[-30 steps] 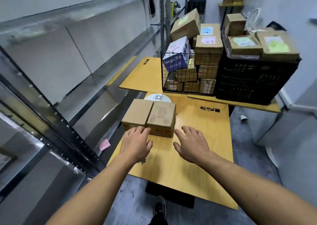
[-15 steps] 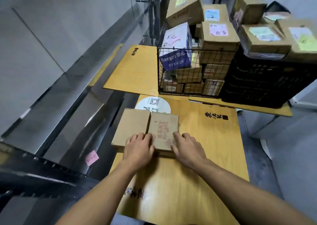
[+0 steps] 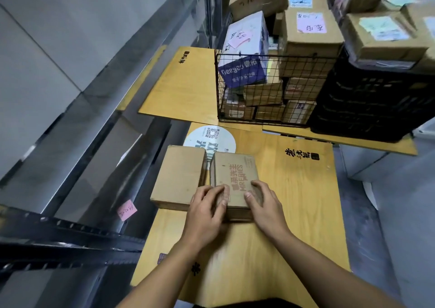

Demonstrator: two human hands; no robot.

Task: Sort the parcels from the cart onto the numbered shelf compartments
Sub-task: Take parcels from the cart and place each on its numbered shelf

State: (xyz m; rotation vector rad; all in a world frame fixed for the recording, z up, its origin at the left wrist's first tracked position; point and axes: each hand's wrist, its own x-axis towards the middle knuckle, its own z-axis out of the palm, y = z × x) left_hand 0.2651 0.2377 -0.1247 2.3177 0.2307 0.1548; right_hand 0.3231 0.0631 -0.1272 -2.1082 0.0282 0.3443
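Printed box [image 3: 236,173] on worktop [image 3: 299,213]
Holds near end in left hand [image 3: 207,216] and right hand [image 3: 267,210], fingers [image 3: 255,186] curled over top; plain box [image 3: 180,176] beside.

Soft, even indoor light at a moderate level; wide-angle frame, smeared in places.
Light is diffuse with no hard shadows, only a thin dark band under the printed box [image 3: 235,178] on the yellow board [image 3: 301,202]. The metal shelving [image 3: 70,143] at left shows a dull sheen, and its lines bow with lens distortion toward the edge. The left hand [image 3: 207,216] and the near board grain are motion-blurred; the box lettering is still legible. The far parcels [image 3: 308,25] are soft. The black crate [image 3: 367,100] shows almost no detail.
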